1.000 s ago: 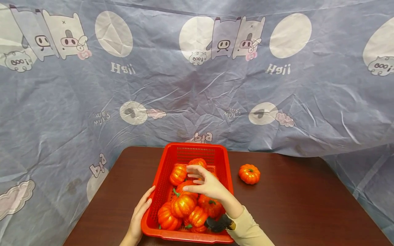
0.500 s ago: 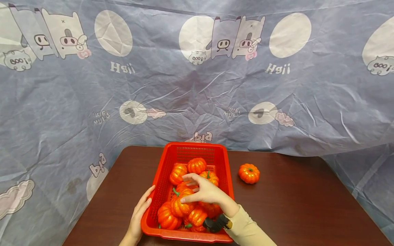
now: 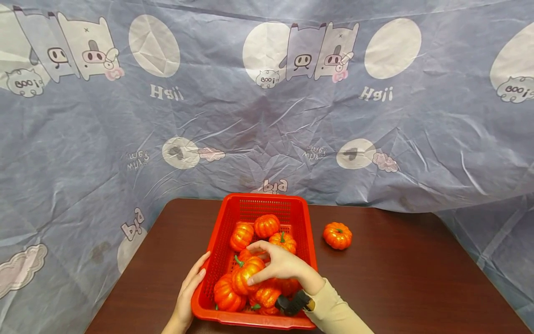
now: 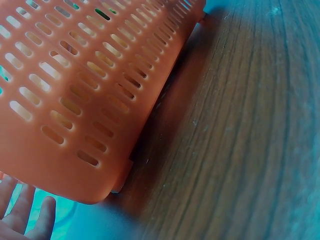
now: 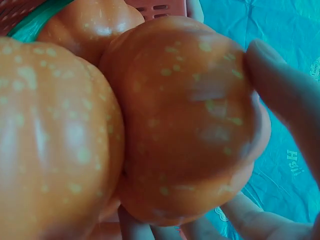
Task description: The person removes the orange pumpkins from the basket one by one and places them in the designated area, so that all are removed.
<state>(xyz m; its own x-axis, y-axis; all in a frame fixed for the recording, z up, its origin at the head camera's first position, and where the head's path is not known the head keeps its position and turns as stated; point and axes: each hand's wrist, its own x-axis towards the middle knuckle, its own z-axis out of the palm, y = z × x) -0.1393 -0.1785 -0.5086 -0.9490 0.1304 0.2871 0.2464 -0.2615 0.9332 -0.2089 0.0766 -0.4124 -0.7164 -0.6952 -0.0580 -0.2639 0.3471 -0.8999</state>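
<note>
A red plastic basket [image 3: 208, 317] holds several shiny orange toy pumpkins with green stems. My left hand [image 3: 187, 294] lies along the basket's left side, fingers extended against the rim; in the left wrist view its fingertips [image 4: 46, 217] show beside the slotted wall. Inside the basket, my right hand [image 3: 285, 265] grips a toy pumpkin [image 3: 243, 275] on top of the pile. The right wrist view shows the thumb on one side of that pumpkin [image 5: 185, 120] and fingers curled under it. Another pumpkin [image 5: 55, 145] presses against it there.
A single toy pumpkin [image 3: 337, 235] sits on the dark wooden table [image 3: 396, 278], right of the basket. Behind the table hangs a grey-blue cloth [image 3: 258, 125] with cartoon prints. A black strap [image 3: 294, 303] is on the right wrist.
My right hand has come down and toward me, from hovering over the pile to having thumb and fingers around the top pumpkin. The left hand and basket have stayed put.
</note>
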